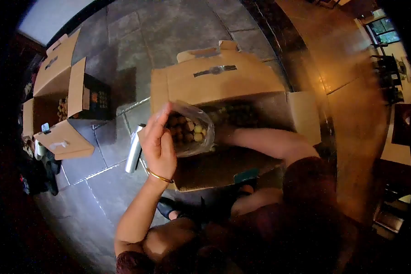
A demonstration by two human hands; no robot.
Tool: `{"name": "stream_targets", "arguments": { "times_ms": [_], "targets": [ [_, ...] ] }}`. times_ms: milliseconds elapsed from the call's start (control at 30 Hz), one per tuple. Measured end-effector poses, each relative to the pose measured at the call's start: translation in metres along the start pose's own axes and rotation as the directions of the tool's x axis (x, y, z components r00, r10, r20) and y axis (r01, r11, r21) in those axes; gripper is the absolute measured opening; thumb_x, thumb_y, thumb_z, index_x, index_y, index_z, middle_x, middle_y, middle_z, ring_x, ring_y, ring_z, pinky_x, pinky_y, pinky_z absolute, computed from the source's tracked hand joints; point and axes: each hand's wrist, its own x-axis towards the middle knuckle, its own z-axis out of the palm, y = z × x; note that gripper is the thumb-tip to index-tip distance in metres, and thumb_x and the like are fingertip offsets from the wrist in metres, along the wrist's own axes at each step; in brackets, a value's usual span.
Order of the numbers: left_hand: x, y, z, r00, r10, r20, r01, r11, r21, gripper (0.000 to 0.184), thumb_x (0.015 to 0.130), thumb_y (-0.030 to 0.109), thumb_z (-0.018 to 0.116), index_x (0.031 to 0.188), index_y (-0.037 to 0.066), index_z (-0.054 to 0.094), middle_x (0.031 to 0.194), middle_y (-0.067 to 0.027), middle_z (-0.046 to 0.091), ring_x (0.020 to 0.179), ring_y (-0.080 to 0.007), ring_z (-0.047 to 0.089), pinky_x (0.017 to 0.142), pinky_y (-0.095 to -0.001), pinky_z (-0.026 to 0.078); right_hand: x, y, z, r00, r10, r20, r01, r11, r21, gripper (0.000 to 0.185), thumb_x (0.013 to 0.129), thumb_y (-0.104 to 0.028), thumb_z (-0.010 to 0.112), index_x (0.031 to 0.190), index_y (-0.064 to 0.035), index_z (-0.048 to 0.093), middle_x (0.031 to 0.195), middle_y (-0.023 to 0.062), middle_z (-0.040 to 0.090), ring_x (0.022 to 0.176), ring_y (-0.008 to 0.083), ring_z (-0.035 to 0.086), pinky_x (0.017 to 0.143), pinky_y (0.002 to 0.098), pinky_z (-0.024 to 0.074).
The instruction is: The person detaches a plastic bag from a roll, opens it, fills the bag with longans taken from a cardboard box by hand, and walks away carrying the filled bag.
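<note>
At your feet, a dark shoe [166, 208] rests on the tiled floor [86, 208] toward 7 o'clock, just below a large cardboard box [255, 75] that stands open before you. Your left hand [157, 148], a bangle [160, 176] at its wrist, reaches up from 7 o'clock to the left side of a clear plastic bag [209, 130], fingers straight and close together, thumb held apart; whether they pinch the film cannot be told. Your right hand [222, 135] is down in the box on the bag's 3 o'clock side, its forearm coming in from 4 o'clock; shadow and blur hide its fingers, so its grip cannot be told.

The bag sits near the middle of the view, at the box's left end, its mouth open and unsealed. Round brown and pale pieces [187, 130] cover the part of its inside that shows, so it already holds a share, though how deep they go is hidden. Beyond your right hand, dark, greenish shapes [239, 114] lie in the box outside the bag, too dim to name or count. A shiny roll [134, 153] lies on the floor at the bag's 8 o'clock, apart from both hands.

Farther off at 10 o'clock, a second cardboard box [73, 132] stands open with more round brown pieces [62, 109] inside. In the distance at 2 o'clock, dark chairs [390, 68] stand below a bright window [383, 31]
</note>
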Motion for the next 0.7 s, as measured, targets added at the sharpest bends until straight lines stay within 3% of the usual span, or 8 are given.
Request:
{"name": "stream_targets", "arguments": {
  "times_ms": [67, 167, 467, 700],
  "targets": [
    [-0.003, 0.002, 0.002, 0.999, -0.052, 0.001, 0.052, 0.999, 0.007, 0.048, 0.080, -0.008, 0.039, 0.121, 0.002, 0.061, 0.115, -0.0157, 0.062, 0.106, -0.0270, 0.058, 0.098, -0.0318, 0.038, 0.015, 0.004, 0.014, 1.000, -0.014, -0.019, 0.013, 1.000, -0.021, 0.020, 0.084, -0.012, 0.054, 0.100, -0.0034, 0.062, 0.084, 0.0109, 0.066, 0.072, 0.0220, 0.065, 0.066, 0.0350, 0.0545],
    [-0.001, 0.003, -0.001, 0.991, -0.097, 0.092, 0.100, 0.995, -0.020, 0.047, 0.085, -0.006, 0.036, 0.127, -0.002, 0.055, 0.127, -0.0144, 0.057, 0.120, -0.0249, 0.051, 0.106, -0.0328, 0.034, 0.019, 0.011, 0.025, 0.999, -0.027, -0.021, 0.026, 0.999, -0.044, 0.020, 0.084, -0.012, 0.055, 0.102, -0.0035, 0.061, 0.085, 0.0108, 0.066, 0.073, 0.0216, 0.064, 0.065, 0.0346, 0.0546],
    [-0.004, -0.003, -0.001, 0.995, -0.052, 0.082, 0.053, 0.999, -0.009, 0.045, 0.085, -0.005, 0.038, 0.127, -0.002, 0.055, 0.129, -0.0145, 0.056, 0.121, -0.0247, 0.050, 0.106, -0.0338, 0.034, 0.014, 0.018, 0.036, 0.992, -0.128, -0.011, 0.127, 0.991, -0.044, 0.023, 0.085, -0.012, 0.057, 0.107, -0.0038, 0.058, 0.089, 0.0105, 0.066, 0.074, 0.0203, 0.064, 0.065, 0.0335, 0.0551],
    [-0.001, -0.001, -0.004, 0.994, -0.049, 0.095, 0.048, 0.999, 0.011, 0.044, 0.085, -0.004, 0.039, 0.125, -0.002, 0.057, 0.129, -0.0139, 0.057, 0.120, -0.0246, 0.051, 0.106, -0.0336, 0.034, 0.062, -0.018, 0.036, 0.956, -0.213, -0.201, 0.225, 0.973, 0.042, 0.027, 0.085, -0.012, 0.059, 0.111, -0.0041, 0.055, 0.092, 0.0102, 0.065, 0.074, 0.0192, 0.064, 0.065, 0.0326, 0.0555]
  ]
}}
